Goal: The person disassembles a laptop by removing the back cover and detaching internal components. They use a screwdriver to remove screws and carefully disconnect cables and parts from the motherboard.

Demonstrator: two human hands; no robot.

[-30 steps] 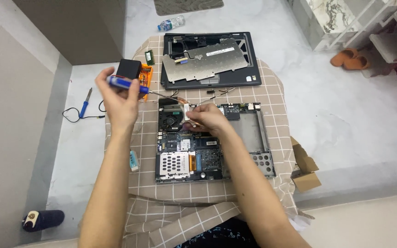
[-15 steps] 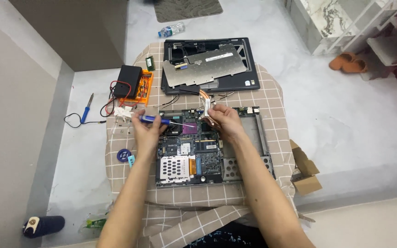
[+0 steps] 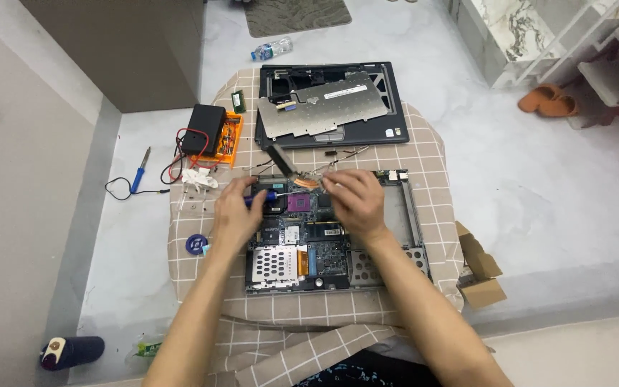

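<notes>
While curled shut, left hand (image 3: 234, 211) grips blue screwdriver (image 3: 266, 195), right hand (image 3: 352, 199) pinches copper heatsink (image 3: 308, 183) over laptop board (image 3: 309, 236)

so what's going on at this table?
A person has an opened laptop base on a checked cloth, its board exposed. The left hand holds a blue-handled screwdriver pointed at the upper middle of the board. The right hand grips a copper heat pipe part there, lifted at an angle. The removed keyboard lies upside down on the detached laptop lid behind. An orange tool box sits to the left.
</notes>
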